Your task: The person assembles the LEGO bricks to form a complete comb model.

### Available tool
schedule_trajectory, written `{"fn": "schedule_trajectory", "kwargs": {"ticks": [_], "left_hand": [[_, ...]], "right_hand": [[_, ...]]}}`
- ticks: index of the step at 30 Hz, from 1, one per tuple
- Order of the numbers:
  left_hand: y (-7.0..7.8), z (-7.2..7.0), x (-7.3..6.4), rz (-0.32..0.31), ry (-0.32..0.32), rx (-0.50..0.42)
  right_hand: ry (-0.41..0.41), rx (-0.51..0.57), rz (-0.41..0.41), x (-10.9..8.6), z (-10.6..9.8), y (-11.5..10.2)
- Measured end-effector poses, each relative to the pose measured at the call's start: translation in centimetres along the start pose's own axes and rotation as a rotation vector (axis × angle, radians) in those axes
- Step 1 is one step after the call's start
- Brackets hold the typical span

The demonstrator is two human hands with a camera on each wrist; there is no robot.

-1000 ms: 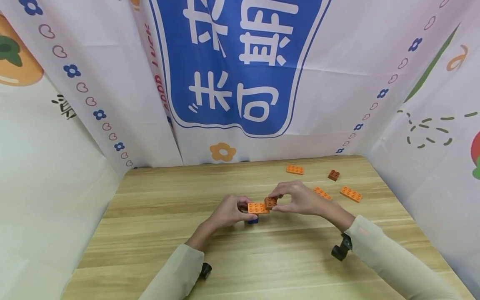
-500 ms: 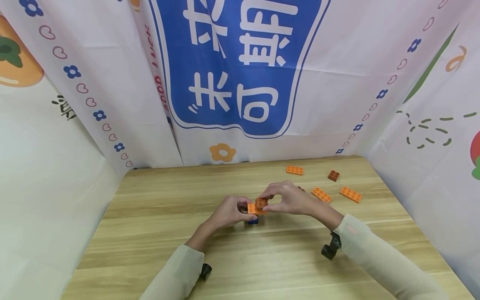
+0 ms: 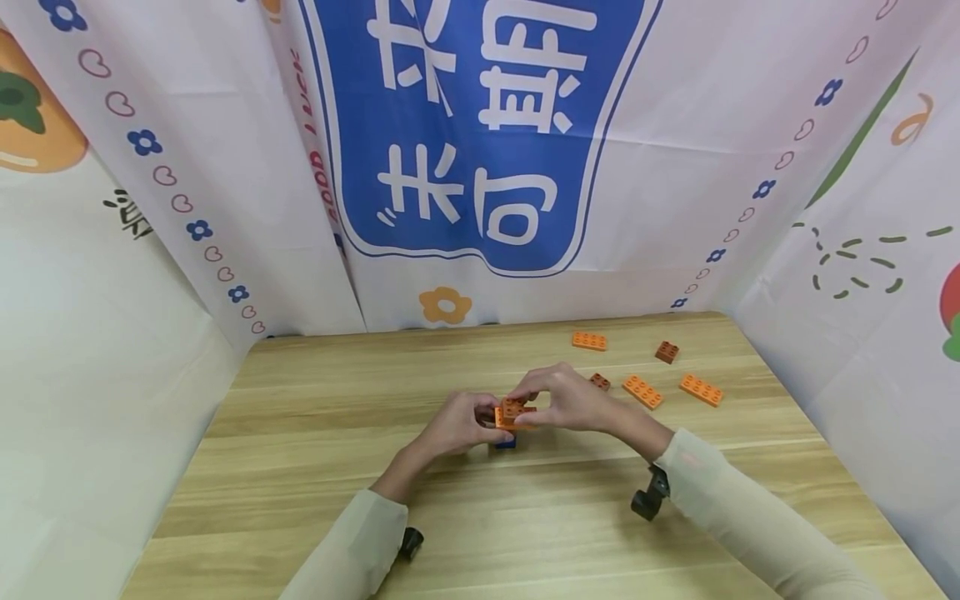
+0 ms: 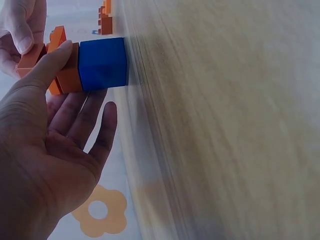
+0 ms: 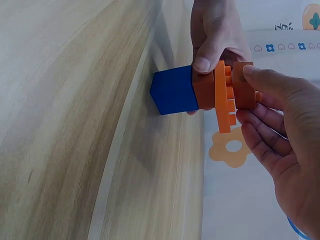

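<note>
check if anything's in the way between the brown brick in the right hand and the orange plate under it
Nothing visible is: in the right wrist view, the right hand holds the brown brick directly over the orange plate, and the left hand grips the lower brown brick.

In the head view, the blue block [image 3: 506, 441] is mostly hidden behind the orange plate [image 5: 221, 100] and the left hand [image 3: 461, 423], whose thumb covers part of the brown brick [image 5: 205, 94] atop that block. Beyond the block to the right, the right hand [image 3: 573, 402] partly hides a loose brown brick [image 3: 600, 381].
</note>
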State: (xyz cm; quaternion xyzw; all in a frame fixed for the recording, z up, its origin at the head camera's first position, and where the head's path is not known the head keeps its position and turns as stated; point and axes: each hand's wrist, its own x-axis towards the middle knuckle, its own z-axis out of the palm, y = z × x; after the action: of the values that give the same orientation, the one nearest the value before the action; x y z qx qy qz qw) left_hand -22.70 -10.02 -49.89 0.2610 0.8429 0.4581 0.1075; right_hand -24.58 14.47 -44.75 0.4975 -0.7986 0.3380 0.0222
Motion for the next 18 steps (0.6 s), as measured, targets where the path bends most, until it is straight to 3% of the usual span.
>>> {"fn": "schedule_trajectory", "kwargs": {"ticks": [18], "left_hand": [[-0.27,0.37,-0.06,-0.015,-0.014,0.044]], "right_hand": [[-0.059,-0.017,0.064,0.73,0.27,-0.21]]}}
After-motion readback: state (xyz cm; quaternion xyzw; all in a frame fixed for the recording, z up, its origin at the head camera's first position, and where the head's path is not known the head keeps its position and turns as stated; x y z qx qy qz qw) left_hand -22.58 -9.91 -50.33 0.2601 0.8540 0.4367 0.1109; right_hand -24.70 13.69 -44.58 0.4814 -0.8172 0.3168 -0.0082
